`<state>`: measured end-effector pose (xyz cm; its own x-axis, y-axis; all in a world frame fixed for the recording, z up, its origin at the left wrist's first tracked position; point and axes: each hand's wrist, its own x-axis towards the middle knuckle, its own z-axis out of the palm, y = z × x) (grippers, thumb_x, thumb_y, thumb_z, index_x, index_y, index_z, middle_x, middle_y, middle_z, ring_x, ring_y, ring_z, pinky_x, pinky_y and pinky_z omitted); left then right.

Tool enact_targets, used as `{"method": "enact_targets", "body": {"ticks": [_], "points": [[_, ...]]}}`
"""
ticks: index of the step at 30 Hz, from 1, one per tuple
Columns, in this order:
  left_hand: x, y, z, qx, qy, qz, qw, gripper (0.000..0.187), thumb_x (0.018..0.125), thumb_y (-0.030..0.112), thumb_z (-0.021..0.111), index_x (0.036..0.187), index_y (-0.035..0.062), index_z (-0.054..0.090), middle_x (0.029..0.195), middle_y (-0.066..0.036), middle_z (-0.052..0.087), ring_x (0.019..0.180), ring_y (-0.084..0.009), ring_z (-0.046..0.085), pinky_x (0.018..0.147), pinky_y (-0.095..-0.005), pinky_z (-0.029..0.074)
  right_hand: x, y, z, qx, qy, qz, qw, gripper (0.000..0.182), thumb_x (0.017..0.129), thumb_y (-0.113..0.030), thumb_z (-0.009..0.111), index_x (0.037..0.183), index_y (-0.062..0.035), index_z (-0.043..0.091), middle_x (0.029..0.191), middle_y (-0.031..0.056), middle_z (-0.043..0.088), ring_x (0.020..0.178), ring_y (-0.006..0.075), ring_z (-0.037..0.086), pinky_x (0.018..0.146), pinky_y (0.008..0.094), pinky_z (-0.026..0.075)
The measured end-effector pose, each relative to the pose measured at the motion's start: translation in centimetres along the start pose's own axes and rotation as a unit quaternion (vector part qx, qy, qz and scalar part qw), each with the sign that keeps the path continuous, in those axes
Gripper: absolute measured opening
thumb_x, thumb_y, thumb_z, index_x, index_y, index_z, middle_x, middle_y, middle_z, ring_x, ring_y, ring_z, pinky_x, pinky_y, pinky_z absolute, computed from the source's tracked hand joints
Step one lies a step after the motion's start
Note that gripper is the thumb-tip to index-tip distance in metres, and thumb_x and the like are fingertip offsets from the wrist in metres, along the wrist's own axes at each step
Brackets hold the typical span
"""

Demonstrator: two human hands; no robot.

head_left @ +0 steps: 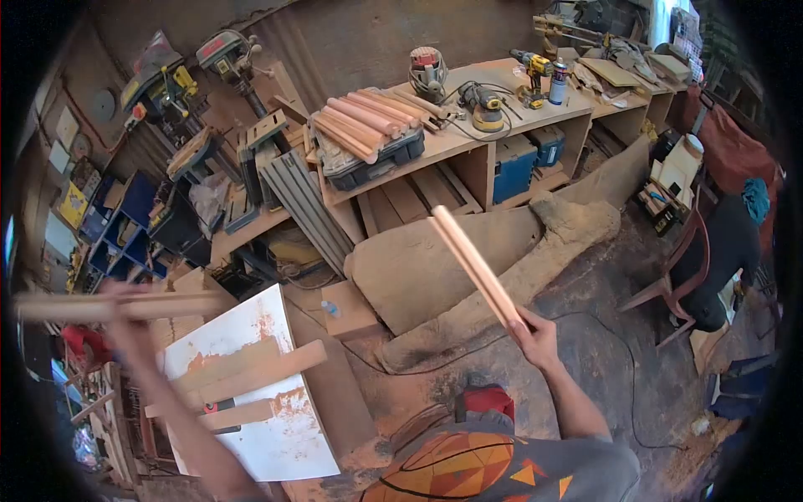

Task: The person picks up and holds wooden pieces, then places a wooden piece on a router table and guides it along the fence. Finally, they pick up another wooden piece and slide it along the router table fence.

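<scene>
My right hand (533, 336) is closed round the lower end of a pair of light wooden sticks (474, 266), which point up and to the left over the floor. At the far left my left hand (125, 303), blurred by motion, is at a long wooden piece (180, 304) held roughly level. Below it a white board (309, 431) dusted with reddish sawdust carries several flat wooden pieces (297, 361). A stack of round wooden sticks (360, 121) lies on a black and grey case (376, 163) on the workbench.
The workbench (456, 151) holds a sander (485, 109), a router (427, 71), a drill (534, 71) and a spray can (558, 82). Large wooden slabs (435, 268) and a cable (623, 351) lie on the floor. A person (728, 243) sits on a chair at the right.
</scene>
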<state>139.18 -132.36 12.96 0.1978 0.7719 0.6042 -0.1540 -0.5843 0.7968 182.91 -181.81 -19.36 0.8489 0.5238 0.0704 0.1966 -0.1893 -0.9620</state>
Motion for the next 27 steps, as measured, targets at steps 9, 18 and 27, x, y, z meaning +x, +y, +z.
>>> {"method": "enact_targets", "body": {"ticks": [9, 18, 27], "points": [[-5.7, -7.0, 37.0, -0.103, -0.225, -0.323, 0.913, 0.030, 0.091, 0.011, 0.052, 0.119, 0.0021, 0.052, 0.096, -0.007, 0.062, 0.064, -0.0131, 0.055, 0.053, -0.0278, 0.052, -4.4, 6.5, -6.4, -0.098, 0.119, 0.005, 0.988, 0.040, 0.092, -0.014, 0.068, 0.126, 0.0081, 0.065, 0.096, 0.0141, 0.074, 0.086, 0.0133, 0.067, 0.077, 0.0286, 0.054], [13.9, -22.4, 60.3, 0.161, -0.135, -0.085, 0.974, 0.051, 0.089, 0.021, 0.063, 0.133, -0.0025, 0.053, 0.121, -0.021, 0.062, 0.112, -0.0335, 0.062, 0.099, -0.0427, 0.049, -6.5, 5.0, -8.8, -0.130, 0.205, 0.209, 0.947, 0.039, 0.090, -0.012, 0.070, 0.123, 0.0083, 0.066, 0.105, 0.0279, 0.073, 0.099, 0.0250, 0.073, 0.085, 0.0343, 0.055], [18.6, -31.0, 68.9, 0.391, -0.058, -0.259, 0.881, 0.065, 0.101, 0.032, 0.045, 0.161, 0.0219, 0.022, 0.160, -0.021, 0.023, 0.139, -0.0468, 0.035, 0.114, -0.0693, 0.019, -3.0, 4.8, -4.1, -0.083, 0.325, 0.218, 0.917, 0.043, 0.092, -0.012, 0.069, 0.125, 0.0154, 0.061, 0.089, 0.0152, 0.072, 0.080, 0.0146, 0.067, 0.072, 0.0292, 0.055]]}}
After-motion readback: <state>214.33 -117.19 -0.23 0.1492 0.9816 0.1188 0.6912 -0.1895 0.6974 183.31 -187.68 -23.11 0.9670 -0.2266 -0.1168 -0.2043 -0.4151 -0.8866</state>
